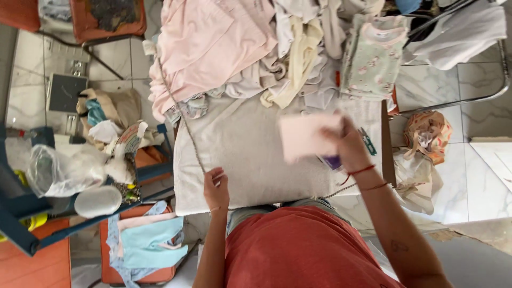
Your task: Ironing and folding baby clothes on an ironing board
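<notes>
My right hand [349,144] holds a small pale pink folded cloth [306,136], blurred, above the towel-covered table [240,154]. My left hand [216,188] rests near the table's front edge, fingers curled on a thin cord [184,122] that runs across the towel toward the clothes pile. A heap of light garments lies at the far side: a pink shirt [205,45], cream and white pieces [298,53], and a small mint printed top [373,58].
A blue rack [32,213] at left holds a plastic bag and cloths. A light blue garment [152,242] lies on an orange stool. A metal chair with white cloth [458,37] stands at right. A scissors-like tool [367,141] lies by the table's right edge.
</notes>
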